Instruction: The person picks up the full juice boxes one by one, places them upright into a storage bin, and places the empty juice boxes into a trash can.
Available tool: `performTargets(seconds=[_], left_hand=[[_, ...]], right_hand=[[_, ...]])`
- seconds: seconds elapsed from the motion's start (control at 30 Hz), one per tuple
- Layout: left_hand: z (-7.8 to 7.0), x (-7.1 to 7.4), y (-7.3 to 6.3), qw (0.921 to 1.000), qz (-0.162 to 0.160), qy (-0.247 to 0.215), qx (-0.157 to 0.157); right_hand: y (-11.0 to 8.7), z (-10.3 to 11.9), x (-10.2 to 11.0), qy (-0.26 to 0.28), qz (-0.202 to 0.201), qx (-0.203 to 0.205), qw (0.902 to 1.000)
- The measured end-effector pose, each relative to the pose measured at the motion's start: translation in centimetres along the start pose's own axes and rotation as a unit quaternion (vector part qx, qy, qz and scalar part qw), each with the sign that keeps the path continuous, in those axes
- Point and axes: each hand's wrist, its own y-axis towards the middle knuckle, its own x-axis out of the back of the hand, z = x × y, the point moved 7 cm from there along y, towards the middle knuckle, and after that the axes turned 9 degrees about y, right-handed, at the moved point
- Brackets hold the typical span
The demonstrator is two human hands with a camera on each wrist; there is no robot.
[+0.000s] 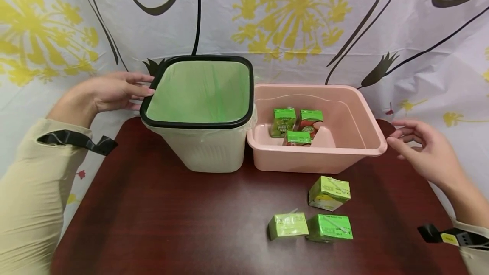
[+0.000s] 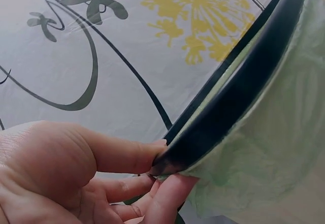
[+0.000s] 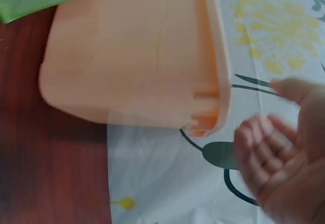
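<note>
A pale trash can [image 1: 214, 152] with a black rim and a thin green liner bag stands on the left. My left hand [image 1: 120, 90] pinches its rim; the left wrist view shows the thumb on the black rim [image 2: 223, 112] and fingers beneath it. To the right of the can is a pink plastic basin [image 1: 298, 160] holding juice boxes, among them a green one [image 1: 284, 123] and a red-and-green one [image 1: 310, 123]. My right hand [image 1: 424, 147] is beside the basin's right end, fingers loosely curled and nothing in them. A gap separates it from the basin in the right wrist view.
Three more juice boxes lie in front of the basin: a yellow-green one [image 1: 329, 193], a light green one [image 1: 288, 225] and a bright green one [image 1: 330, 227]. They rest on a dark red-brown table [image 1: 164, 224]. A white flowered curtain [image 1: 282, 20] hangs behind.
</note>
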Motion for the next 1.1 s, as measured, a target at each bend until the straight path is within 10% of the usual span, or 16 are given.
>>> performTargets(seconds=[0.17, 0.53, 1.1], left_hand=[[0.0, -0.1, 0.2, 0.9999, 0.004, -0.009, -0.004], [0.6, 0.0, 0.6, 0.9970, 0.011, -0.076, -0.003], [0.8, -0.2, 0.3, 0.9951, 0.012, -0.099, -0.001]], right_hand=[[-2.2, 0.7, -1.6, 0.077, 0.044, 0.072, 0.9935], [-5.7, -0.3, -6.1, 0.049, 0.165, 0.106, 0.9793], [-6.8, -3.8, -12.2, 0.064, 0.310, 0.036, 0.9480]])
